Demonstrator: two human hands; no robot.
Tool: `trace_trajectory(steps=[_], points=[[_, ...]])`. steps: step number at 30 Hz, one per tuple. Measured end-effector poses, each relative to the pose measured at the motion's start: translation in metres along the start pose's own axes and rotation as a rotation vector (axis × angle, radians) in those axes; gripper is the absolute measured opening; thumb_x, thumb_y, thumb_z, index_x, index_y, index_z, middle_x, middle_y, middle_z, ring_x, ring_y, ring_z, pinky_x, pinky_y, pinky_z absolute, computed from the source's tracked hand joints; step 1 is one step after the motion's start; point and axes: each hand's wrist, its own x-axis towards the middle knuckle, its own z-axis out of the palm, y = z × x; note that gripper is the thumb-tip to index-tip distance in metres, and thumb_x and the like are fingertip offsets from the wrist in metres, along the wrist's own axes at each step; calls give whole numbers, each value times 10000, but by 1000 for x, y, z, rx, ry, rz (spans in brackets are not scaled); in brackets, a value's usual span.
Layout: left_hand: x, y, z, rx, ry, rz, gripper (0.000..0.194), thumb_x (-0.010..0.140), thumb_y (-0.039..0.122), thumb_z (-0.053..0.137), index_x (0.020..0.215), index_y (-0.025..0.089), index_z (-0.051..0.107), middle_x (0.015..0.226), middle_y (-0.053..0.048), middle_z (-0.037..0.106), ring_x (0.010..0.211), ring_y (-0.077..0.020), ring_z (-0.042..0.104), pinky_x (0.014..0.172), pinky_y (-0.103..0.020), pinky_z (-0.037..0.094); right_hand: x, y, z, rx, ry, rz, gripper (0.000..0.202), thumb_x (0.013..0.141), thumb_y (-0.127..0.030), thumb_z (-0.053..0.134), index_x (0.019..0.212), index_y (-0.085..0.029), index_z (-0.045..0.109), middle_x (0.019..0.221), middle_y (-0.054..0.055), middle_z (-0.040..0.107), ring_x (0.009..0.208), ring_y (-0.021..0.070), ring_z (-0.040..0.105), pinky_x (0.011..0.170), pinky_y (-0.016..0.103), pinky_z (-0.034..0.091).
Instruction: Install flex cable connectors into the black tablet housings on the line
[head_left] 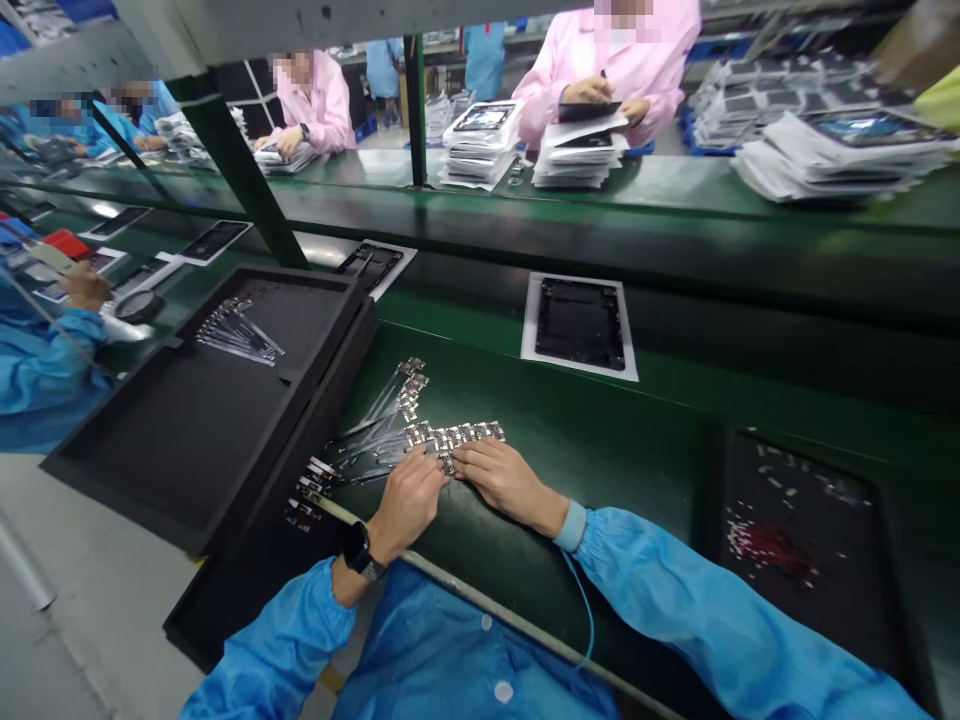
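Observation:
My left hand [411, 500], with a dark watch [361, 550] at its wrist, and my right hand [504, 474] meet over the green work surface [600, 450]. Between their fingertips is a small circuit board [448, 464], pinched from both sides. Just beyond my fingers lies a row of similar small boards [469, 433], touching one another. More boards [411, 390] with thin grey flat cables [375, 435] lie to the left of the row. A blue wrist strap cord [589, 610] hangs from my right cuff.
At left, a black tray [202, 430] holds several flat-cable boards [238, 330] and rests over another black tray. A tablet housing [581, 322] lies on white paper ahead. At right, a dark tray [810, 520] holds small red-wired parts [772, 545]. Co-workers sit across the line and at left.

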Motion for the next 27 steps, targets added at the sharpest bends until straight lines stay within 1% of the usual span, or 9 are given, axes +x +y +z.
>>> trace_trajectory(steps=[5, 8, 13, 17, 20, 22, 24, 26, 27], points=[[-17, -12, -8, -47, 69, -56, 139, 950, 185, 539, 974, 172, 676, 1075, -98, 735, 1028, -213, 701, 939, -404, 596, 0, 2, 0, 21, 4, 13, 280, 1012, -188, 444, 937, -166, 713, 1004, 97, 736, 916, 216, 643, 782, 359, 514], [-22, -15, -10, -44, 39, -38, 187, 958, 145, 499, 945, 176, 683, 1042, -91, 744, 1021, -206, 705, 956, -413, 590, 2, 3, 0, 56, -12, 24, 260, 1005, -192, 462, 939, -159, 711, 978, 100, 733, 892, 216, 639, 771, 356, 510], [-18, -12, -11, -46, 19, -18, 204, 945, 103, 488, 927, 168, 682, 1024, -97, 745, 1024, -209, 701, 965, -411, 582, 7, 5, -1, 105, -25, 47, 267, 1001, -223, 479, 888, -160, 713, 928, 96, 732, 830, 207, 624, 746, 342, 500], [-14, -14, -11, -86, 53, -20, 204, 938, 103, 505, 889, 166, 692, 990, -97, 752, 1014, -206, 706, 939, -386, 590, 8, 6, 1, 92, -29, 47, 265, 993, -225, 495, 872, -157, 720, 892, 95, 732, 797, 204, 626, 731, 338, 504], [-17, -17, -14, -141, 104, -44, 155, 926, 149, 562, 865, 172, 702, 971, -89, 761, 956, -204, 724, 906, -382, 602, 9, 5, 0, 63, -3, 43, 265, 993, -220, 492, 884, -164, 727, 935, 92, 741, 833, 207, 650, 742, 340, 520], [-20, -17, -19, -166, 132, -72, 108, 914, 187, 599, 925, 174, 705, 1031, -97, 756, 969, -207, 723, 902, -373, 601, 9, 3, -8, 6, 40, 34, 272, 997, -204, 473, 907, -166, 727, 998, 100, 742, 899, 217, 664, 785, 357, 533], [-19, -14, -24, -140, 165, -98, 148, 915, 203, 602, 1027, 174, 694, 1117, -112, 735, 1030, -214, 706, 934, -377, 584, 5, 0, -26, -79, 82, 27, 272, 995, -170, 458, 927, -160, 721, 1033, 112, 739, 963, 235, 667, 821, 384, 536], [-10, -5, -23, -63, 138, -85, 235, 931, 208, 571, 1145, 182, 664, 1211, -122, 698, 1156, -231, 650, 1008, -412, 538, -9, -7, -57, -149, 120, 51, 245, 980, -134, 473, 954, -166, 714, 1013, 107, 743, 989, 244, 669, 823, 396, 537], [-3, 0, -20, -13, 79, -51, 283, 940, 214, 553, 1208, 187, 639, 1284, -128, 660, 1242, -245, 593, 1053, -440, 499, -21, -14, -77, -172, 152, 84, 224, 969, -122, 495, 976, -179, 711, 992, 96, 746, 989, 243, 671, 818, 394, 537]])
